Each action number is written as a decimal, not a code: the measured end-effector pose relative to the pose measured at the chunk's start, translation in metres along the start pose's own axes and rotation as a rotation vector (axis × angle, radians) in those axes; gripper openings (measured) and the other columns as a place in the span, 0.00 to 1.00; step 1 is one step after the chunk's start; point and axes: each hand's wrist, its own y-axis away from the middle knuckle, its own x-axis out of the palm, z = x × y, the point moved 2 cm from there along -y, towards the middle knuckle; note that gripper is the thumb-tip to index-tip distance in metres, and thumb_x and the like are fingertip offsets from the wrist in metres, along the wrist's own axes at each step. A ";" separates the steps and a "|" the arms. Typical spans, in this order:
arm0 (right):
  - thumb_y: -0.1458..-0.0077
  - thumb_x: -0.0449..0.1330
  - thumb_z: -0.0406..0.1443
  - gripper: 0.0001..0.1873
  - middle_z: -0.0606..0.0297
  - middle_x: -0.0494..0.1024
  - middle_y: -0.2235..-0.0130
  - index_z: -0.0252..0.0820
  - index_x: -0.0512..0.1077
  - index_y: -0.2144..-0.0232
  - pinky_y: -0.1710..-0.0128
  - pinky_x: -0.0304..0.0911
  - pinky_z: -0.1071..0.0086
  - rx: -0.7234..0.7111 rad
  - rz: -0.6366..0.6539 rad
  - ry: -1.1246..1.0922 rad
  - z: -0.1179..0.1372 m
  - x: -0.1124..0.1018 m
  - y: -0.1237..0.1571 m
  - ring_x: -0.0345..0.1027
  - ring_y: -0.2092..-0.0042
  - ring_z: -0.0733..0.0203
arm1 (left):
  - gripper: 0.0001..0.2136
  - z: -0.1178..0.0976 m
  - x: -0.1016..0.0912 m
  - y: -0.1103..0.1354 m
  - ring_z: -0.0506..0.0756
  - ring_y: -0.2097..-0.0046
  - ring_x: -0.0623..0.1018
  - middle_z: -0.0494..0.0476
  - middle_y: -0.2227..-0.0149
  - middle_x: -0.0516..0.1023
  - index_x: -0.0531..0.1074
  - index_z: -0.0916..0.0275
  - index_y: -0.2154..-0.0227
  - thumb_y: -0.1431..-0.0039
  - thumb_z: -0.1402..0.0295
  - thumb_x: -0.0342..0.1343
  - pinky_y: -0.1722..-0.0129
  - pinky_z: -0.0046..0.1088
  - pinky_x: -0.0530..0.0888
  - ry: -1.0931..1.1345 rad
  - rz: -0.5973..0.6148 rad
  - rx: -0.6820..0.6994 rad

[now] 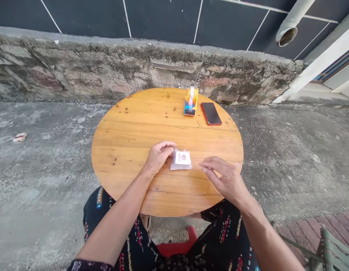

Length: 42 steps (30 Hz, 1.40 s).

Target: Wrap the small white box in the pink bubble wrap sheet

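By left hand [159, 156]: packet [182, 159], contact unclear

Dark tiled wall [163, 19], weathered stone base [106, 71], concrete ground [276, 150], perhaps a chair [339, 244].

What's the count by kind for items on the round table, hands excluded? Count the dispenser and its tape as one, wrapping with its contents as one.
Plastic-wrapped white box: 1
Tape dispenser: 1
Red-edged smartphone: 1
Total: 3
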 end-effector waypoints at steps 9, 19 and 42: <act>0.39 0.56 0.35 0.12 0.59 0.76 0.52 0.42 0.72 0.53 0.50 0.67 0.60 -0.140 0.182 0.068 -0.018 0.027 -0.046 0.70 0.50 0.59 | 0.06 -0.002 0.004 0.000 0.50 0.77 0.71 0.51 0.79 0.74 0.79 0.62 0.72 0.54 0.70 0.59 0.75 0.26 0.69 0.072 0.029 -0.061; 0.36 0.51 0.37 0.13 0.61 0.79 0.60 0.41 0.75 0.60 0.55 0.60 0.58 -0.239 0.361 0.391 0.001 0.026 -0.065 0.71 0.58 0.56 | 0.05 -0.001 0.003 0.000 0.50 0.78 0.70 0.50 0.80 0.72 0.78 0.63 0.73 0.53 0.71 0.59 0.75 0.27 0.68 0.066 -0.009 -0.099; 0.38 0.54 0.30 0.09 0.61 0.79 0.67 0.39 0.75 0.66 0.61 0.52 0.63 -0.300 0.369 0.595 0.016 0.029 -0.068 0.68 0.63 0.57 | 0.09 -0.012 0.006 0.004 0.48 0.76 0.70 0.48 0.80 0.71 0.76 0.65 0.69 0.51 0.69 0.52 0.75 0.23 0.66 -0.094 0.014 -0.123</act>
